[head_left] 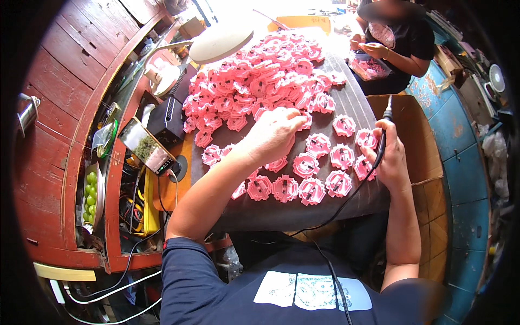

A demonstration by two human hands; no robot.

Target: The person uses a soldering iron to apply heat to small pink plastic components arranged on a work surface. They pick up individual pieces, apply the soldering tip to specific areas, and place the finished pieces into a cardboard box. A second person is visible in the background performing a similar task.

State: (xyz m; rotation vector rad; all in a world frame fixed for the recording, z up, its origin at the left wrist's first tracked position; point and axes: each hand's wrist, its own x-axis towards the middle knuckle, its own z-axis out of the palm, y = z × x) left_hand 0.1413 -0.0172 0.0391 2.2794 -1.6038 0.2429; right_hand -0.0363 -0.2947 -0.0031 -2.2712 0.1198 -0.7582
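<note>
Numerous pink parts [249,86] with dark fittings lie heaped across the upper centre of the frame on a dark bench [271,212]; others lie singly in loose rows at the centre and right of centre. Left hand [276,134]: at the centre, over the heap's near edge, fingers curled together; whether they pinch a part cannot be told. Right hand [394,158]: right of centre, fingers closed around a black corded tool [387,115], its thin metal tip pointing up. Lamp [221,43]: upper centre. Phone [144,145]: left of centre, propped at a tilt, screen lit. Second person [420,47]: upper right, dark-clothed.
</note>
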